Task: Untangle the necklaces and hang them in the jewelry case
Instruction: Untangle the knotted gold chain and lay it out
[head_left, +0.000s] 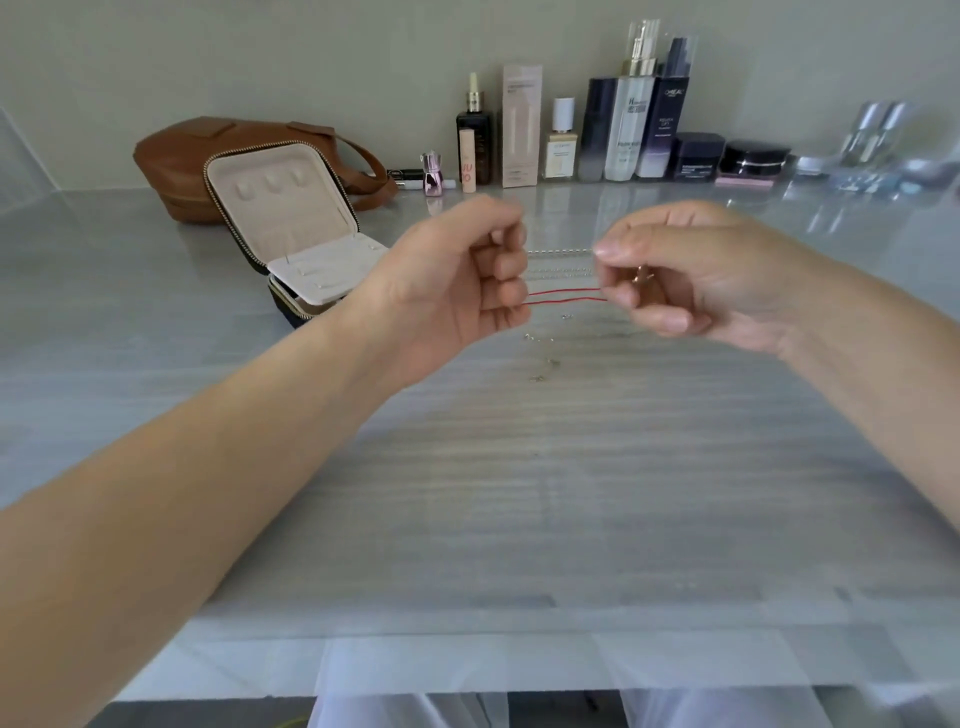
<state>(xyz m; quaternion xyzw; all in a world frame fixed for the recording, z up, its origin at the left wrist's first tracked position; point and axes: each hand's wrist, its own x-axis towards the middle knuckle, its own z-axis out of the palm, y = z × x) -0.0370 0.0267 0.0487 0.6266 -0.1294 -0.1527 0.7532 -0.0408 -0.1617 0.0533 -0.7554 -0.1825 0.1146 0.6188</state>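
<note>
Above the grey table, mid-frame: two hands, both closed, pinching necklaces stretched between them. Left hand fisted on one end, right hand pinching the other. Count: two red cord strands, parallel and taut; above them at least two silver bead chains, also running hand to hand, exact number unclear from blur. A few small silver bits lie loose on the table below. One jewelry case, left of the hands, lid open, beige lining. One brown bag behind it.
</note>
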